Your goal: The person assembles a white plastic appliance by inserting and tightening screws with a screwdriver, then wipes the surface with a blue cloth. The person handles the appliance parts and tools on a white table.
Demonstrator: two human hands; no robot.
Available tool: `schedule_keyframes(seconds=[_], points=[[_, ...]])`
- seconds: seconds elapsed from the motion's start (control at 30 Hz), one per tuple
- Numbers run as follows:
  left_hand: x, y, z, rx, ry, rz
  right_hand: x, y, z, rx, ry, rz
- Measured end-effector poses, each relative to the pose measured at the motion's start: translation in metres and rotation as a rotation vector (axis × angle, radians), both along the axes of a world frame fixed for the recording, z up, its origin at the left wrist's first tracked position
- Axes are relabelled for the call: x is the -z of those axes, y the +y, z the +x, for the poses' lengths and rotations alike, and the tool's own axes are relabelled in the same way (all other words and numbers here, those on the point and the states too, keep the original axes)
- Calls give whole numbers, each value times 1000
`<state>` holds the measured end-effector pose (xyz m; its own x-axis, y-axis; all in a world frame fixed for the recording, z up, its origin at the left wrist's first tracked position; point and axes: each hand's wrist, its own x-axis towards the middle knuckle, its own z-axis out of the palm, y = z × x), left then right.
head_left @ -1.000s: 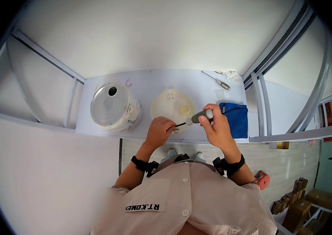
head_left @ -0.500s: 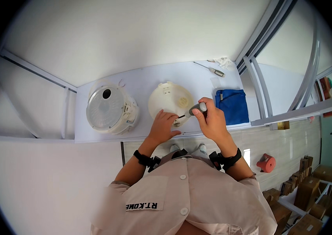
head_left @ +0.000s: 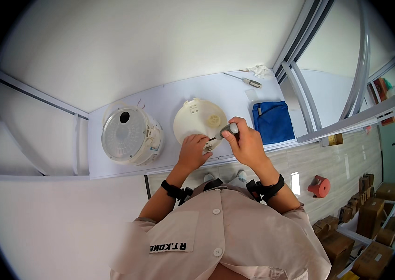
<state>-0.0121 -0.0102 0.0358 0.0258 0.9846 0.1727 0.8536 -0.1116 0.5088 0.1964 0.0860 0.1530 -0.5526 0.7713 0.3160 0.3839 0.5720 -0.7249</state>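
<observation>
A round off-white plastic lid [head_left: 186, 122] lies on the white table in front of me, with a yellowish round part [head_left: 214, 121] on it. My left hand [head_left: 193, 153] is closed over the lid's near edge, fingers on top and thumb at the rim. In my right hand [head_left: 249, 143] is a screwdriver [head_left: 228, 131] with a grey handle, gripped from the right. Its shaft points left and down at a small metal-looking fitting [head_left: 208, 146] by the near rim, close to my left fingertips. Whether the tip sits in a screw I cannot make out.
A round white appliance body [head_left: 125, 135] with a dark hole in its top stands at the left. To the right lies a folded blue cloth [head_left: 273, 122]. Another screwdriver [head_left: 251, 82] and a crumpled white cloth [head_left: 259, 71] are at the back right, near the metal frame [head_left: 300, 93].
The view has shifted slightly. My left thumb has drawn in a little toward the lid's rim. The screwdriver stays in my right hand at about the same spot on the lid.
</observation>
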Motion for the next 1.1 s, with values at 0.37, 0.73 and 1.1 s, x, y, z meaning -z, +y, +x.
schedule_keyframes(seconds=[0.37, 0.73, 1.1], points=[[3, -1, 1, -41, -70, 11, -8, 1, -21, 21, -121, 154], [2, 2, 2, -51, -7, 13, -27, 8, -43, 33, -189, 396], [12, 7, 5, -120, -40, -11, -50, -7, -35, 25, -330, 413]])
